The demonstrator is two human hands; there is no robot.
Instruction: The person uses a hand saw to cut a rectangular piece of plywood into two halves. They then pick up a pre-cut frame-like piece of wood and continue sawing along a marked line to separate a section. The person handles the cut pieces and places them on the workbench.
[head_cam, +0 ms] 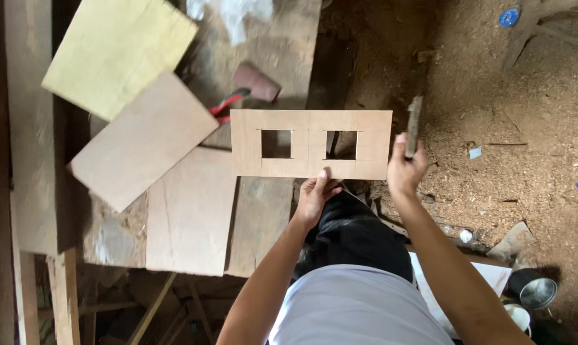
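- Plywood panel (311, 144): a flat rectangular board with two square holes cut side by side; I hold it up in front of me, level with the near edge of the desk (263, 211) and partly over the dirt floor (493, 128).
- My left hand (314, 195) is clamped on the panel's lower edge near the middle, thumb on the face that looks at me, the other fingers behind it.
- My right hand (404, 169) is closed around a narrow dark tool (415, 126), a rasp or file by its look; it stands upright just beside the panel's right edge. I cannot tell whether it touches the wood.
- Through the right hole I see a dark gap; through the left, the desk's surface.
- On the desk lie several loose boards: a yellowish one (113, 54) at the far left, a pale brown one (142, 140) tilted below it, and a flat one (190, 211) under that.
- Red-handled pliers (228, 105) peek out behind the panel's upper left corner, next to a reddish-brown block (257, 82).
- At lower right on the floor stand a metal tin (537, 291) and a white cup (517, 314).
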